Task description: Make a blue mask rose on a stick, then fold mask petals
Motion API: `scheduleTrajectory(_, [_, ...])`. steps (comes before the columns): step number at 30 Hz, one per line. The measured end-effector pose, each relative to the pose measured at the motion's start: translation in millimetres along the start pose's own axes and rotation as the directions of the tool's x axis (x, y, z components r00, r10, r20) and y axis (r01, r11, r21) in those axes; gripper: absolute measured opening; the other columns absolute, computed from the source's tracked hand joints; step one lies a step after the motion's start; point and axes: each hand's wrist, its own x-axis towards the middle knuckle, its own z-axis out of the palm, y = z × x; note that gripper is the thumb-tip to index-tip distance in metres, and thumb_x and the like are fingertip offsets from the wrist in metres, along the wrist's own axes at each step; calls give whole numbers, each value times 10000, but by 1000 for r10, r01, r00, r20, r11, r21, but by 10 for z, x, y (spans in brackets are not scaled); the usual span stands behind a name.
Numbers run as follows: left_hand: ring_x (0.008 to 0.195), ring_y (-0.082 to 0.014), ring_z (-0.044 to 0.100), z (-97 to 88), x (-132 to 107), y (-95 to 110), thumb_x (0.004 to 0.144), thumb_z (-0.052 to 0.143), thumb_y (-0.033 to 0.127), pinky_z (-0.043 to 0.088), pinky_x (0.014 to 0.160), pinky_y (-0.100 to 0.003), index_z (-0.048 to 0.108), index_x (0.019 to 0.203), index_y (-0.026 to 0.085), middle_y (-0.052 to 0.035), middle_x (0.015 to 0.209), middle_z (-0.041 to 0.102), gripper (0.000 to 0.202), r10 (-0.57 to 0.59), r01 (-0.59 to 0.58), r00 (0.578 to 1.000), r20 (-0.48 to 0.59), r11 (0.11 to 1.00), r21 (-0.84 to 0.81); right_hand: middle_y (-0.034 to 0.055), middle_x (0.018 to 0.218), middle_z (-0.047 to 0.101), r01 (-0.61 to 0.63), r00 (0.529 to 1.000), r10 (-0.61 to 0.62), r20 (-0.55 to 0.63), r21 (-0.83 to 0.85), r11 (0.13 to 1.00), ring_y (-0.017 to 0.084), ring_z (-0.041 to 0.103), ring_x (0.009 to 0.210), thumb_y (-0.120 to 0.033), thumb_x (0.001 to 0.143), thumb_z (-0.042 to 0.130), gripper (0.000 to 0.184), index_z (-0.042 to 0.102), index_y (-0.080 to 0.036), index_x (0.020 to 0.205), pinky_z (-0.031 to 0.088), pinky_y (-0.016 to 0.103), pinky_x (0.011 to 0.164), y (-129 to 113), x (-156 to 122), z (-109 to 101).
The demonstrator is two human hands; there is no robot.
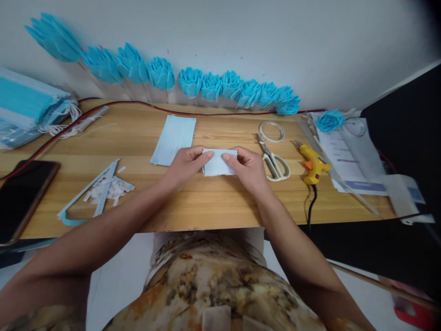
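Between my two hands I hold a folded piece of pale blue face-mask fabric (pixel 219 165) just above the wooden table. My left hand (pixel 188 164) pinches its left end, thumb on top and fingers behind. The right end is pinched the same way by my right hand (pixel 248 166). Behind my left hand a flat light blue face mask (pixel 175 138) lies on the table. A pair of scissors (pixel 273 163) with pale handles rests just right of my right hand, its blades pointing away from me. Beyond the scissors lies a roll of tape (pixel 272 132).
Blue fabric flowers (pixel 191 82) lean along the wall. A yellow glue gun (pixel 313 163) with a black cord lies right, beside papers (pixel 358 156). At left are stacked masks (pixel 27 108), a phone (pixel 27 195) and white scraps (pixel 106 189) with blue strips. A red-black cable (pixel 138 102) crosses behind.
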Motion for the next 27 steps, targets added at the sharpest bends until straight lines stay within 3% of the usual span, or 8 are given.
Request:
scheduleTrajectory(7, [600,-100,416,-4,16,-54,832,646,499,324,566,-242,618,701,161,31,625,500,364,28,-37,990,-140,997,-63,-18,636,568,-22,998,22,-54,-11,1000,114,492,609,-563,833,700,384,663,-198,720,415,253,588,-11,4,-42])
scheduleTrajectory(18, [659,-129,565,27,9,-25,722,796,495,454,603,-246,737,787,145,-22,749,703,361,-56,22,985,-164,979,-203,-16,638,588,-51,998,48,-48,-62,997,116,486,619,-447,829,692,295,655,-195,680,395,262,601,-13,5,-42])
scheduleTrajectory(27, [682,-149,614,15,12,-14,724,791,477,484,611,-255,762,847,148,-37,784,740,352,-60,25,982,-179,982,-190,-27,680,586,-88,996,88,8,79,993,109,481,619,-471,744,785,287,706,-202,802,411,258,591,6,21,-31])
